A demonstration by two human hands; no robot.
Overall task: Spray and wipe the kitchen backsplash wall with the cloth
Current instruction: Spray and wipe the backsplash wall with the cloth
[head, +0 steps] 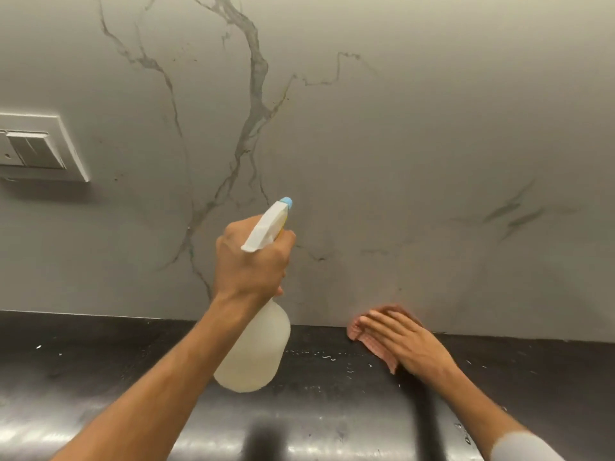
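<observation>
Grey stone-look backsplash wall (399,144), dark veins across it, no wet sheen or running drops to be made out, though too dim to say for sure. Spray bottle (256,354) raised in front of the wall, nozzle aimed at the veined patch left of the middle, clear of the surface. Left hand (253,261) wrapped round the bottle's neck, fingers curled at the trigger; cannot tell whether squeezed or not. Pink cloth (355,331) lying flat on the black counter (100,367), right at the foot of the wall, touching or nearly touching it. Right hand (399,342) spread flat on top of the cloth, fingers straight, pressing rather than gripping. Small pale flecks and droplets on the counter between bottle and cloth. Switch plate (36,149) at the far left of the wall, well apart from the nozzle. Judged as the spraying step, early on: at most some mist laid down, no wiping of the wall under way, the whole wipe with the cloth left to do, likely more spraying to the right as well.
</observation>
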